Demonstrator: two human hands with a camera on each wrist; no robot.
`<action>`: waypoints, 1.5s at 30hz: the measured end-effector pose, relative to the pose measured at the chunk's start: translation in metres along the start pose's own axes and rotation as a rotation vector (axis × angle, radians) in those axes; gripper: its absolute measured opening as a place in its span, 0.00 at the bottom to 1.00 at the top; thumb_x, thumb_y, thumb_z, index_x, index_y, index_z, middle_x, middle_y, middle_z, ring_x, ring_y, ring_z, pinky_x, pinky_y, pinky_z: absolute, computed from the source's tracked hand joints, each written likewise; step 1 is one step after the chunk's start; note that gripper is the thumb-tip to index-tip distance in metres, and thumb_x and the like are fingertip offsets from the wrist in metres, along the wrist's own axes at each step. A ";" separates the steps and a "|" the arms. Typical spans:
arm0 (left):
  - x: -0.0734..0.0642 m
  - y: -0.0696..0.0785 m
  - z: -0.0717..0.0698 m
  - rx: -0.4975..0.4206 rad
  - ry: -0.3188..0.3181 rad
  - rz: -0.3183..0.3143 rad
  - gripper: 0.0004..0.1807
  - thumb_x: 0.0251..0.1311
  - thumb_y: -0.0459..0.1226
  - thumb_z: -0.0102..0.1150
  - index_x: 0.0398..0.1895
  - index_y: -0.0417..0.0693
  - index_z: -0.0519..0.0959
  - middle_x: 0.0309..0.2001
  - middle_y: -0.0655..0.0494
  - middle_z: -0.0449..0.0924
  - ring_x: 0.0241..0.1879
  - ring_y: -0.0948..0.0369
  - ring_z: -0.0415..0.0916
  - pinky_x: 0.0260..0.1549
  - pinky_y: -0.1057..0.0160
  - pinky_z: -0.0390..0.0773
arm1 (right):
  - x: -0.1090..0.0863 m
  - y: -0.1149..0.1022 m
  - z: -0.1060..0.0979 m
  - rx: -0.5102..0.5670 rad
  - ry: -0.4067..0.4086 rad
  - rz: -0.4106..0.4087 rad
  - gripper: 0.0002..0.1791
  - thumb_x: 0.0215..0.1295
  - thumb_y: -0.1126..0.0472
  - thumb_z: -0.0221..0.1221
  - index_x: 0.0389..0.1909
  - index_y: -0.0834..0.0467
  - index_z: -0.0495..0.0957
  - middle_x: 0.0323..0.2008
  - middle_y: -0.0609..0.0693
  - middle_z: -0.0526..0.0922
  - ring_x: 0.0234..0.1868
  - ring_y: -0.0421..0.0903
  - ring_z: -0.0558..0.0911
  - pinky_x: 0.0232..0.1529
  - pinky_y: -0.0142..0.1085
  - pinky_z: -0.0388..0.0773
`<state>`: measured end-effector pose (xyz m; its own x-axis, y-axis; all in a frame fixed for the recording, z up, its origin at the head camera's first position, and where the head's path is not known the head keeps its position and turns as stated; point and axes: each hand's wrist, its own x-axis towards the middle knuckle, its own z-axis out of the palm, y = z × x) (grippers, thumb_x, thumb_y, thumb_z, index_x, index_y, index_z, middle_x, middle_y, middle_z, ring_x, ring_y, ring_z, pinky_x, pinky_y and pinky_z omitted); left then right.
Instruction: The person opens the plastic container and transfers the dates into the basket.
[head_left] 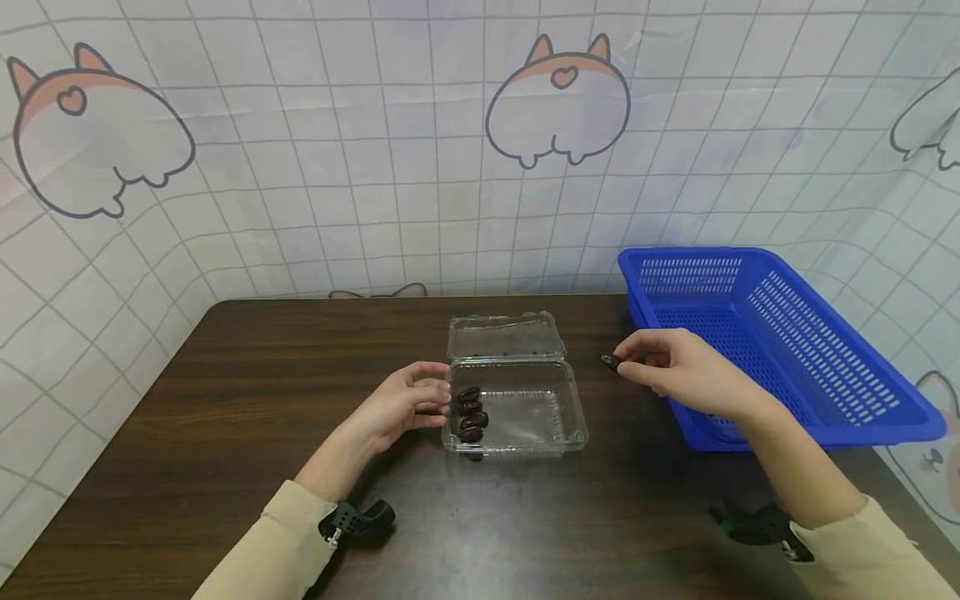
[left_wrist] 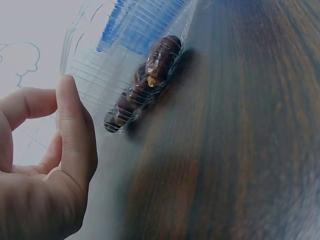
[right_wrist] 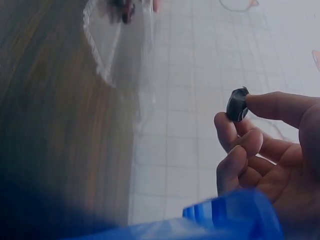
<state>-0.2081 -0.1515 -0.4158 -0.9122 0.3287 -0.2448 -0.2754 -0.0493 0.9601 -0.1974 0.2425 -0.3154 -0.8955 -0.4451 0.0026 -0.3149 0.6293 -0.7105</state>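
The right hand (head_left: 686, 371) pinches one dark date (head_left: 610, 362) between its thumb and fingers. The date is held between the clear box (head_left: 525, 417) and the blue basket (head_left: 862, 435) on the right. The left hand (head_left: 401, 404) has loose, slightly bent fingers touching the box's left side. More dates (head_left: 471, 421) sit inside, in a row on the left. The lid (head_left: 506, 337) is open on the far side.
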 end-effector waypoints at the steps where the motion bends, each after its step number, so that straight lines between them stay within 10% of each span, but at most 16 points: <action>1: 0.000 0.000 0.000 0.000 0.001 -0.001 0.28 0.69 0.27 0.57 0.70 0.37 0.64 0.42 0.49 0.77 0.36 0.58 0.79 0.37 0.62 0.86 | -0.001 0.001 -0.002 -0.006 0.007 0.011 0.14 0.75 0.54 0.61 0.53 0.58 0.81 0.42 0.52 0.82 0.30 0.48 0.77 0.30 0.39 0.78; 16: 0.001 -0.001 -0.001 0.000 -0.002 0.002 0.28 0.69 0.27 0.57 0.70 0.37 0.64 0.43 0.49 0.77 0.36 0.59 0.79 0.37 0.62 0.86 | -0.024 0.023 -0.028 -0.010 0.096 0.084 0.19 0.78 0.53 0.58 0.61 0.61 0.78 0.52 0.58 0.82 0.35 0.51 0.79 0.30 0.39 0.80; 35: 0.001 -0.001 0.000 0.009 -0.003 0.001 0.28 0.69 0.28 0.57 0.70 0.37 0.64 0.43 0.49 0.77 0.36 0.58 0.79 0.37 0.62 0.86 | -0.050 0.051 -0.056 -0.068 0.178 0.162 0.21 0.78 0.50 0.57 0.58 0.63 0.76 0.28 0.55 0.76 0.25 0.51 0.74 0.20 0.40 0.67; 45: 0.001 -0.002 -0.001 0.000 -0.005 0.003 0.28 0.68 0.27 0.57 0.71 0.38 0.64 0.43 0.49 0.76 0.36 0.59 0.79 0.37 0.63 0.86 | -0.048 0.060 -0.053 -0.038 0.165 0.165 0.22 0.78 0.49 0.58 0.60 0.62 0.75 0.39 0.58 0.79 0.29 0.52 0.77 0.27 0.38 0.76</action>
<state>-0.2085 -0.1521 -0.4182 -0.9117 0.3328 -0.2410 -0.2726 -0.0509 0.9608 -0.1899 0.3353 -0.3209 -0.9741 -0.2258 0.0058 -0.1686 0.7097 -0.6840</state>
